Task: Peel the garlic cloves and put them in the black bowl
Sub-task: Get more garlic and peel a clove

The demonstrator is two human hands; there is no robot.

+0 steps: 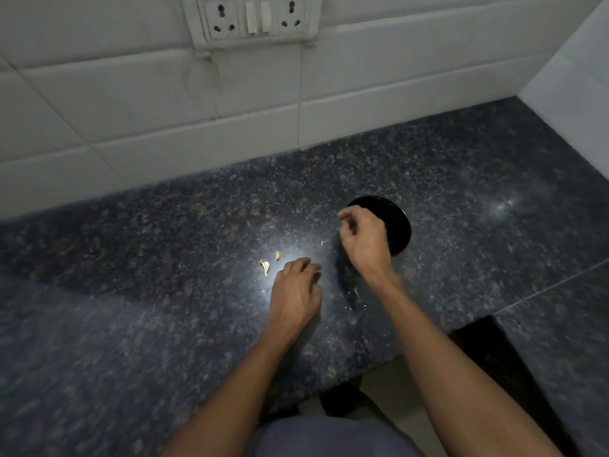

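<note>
Seemingly the job is somewhere in its middle, though how far exactly is hard to read from one dim view. On the dark speckled countertop (164, 258) two small pale garlic cloves (265, 266) lie just left of the left hand (296, 291), one a little behind the other, and they look to have papery skin on them, so I judge them unpeeled and waiting. The left hand rests palm down on the stone with its fingers curled under; whether it pinches anything I cannot tell. The right hand (364, 242) hangs over the near left edge of the black bowl (400, 225), fingers loosely bunched toward the thumb, as a hand looks when it lets a clove drop or has something small pinched (nothing shows between the fingertips, so I cannot say whether it grips a clove). The bowl stands right of the cloves, well clear of the tiled wall (197, 103) behind, and its inside is too dark and too covered by the hand to count what lies in it. A few pale shreds of skin (356, 293) lie on the stone near the right wrist, which suggests some peeling is done. Left, as far as shows: at least the two cloves.
</note>
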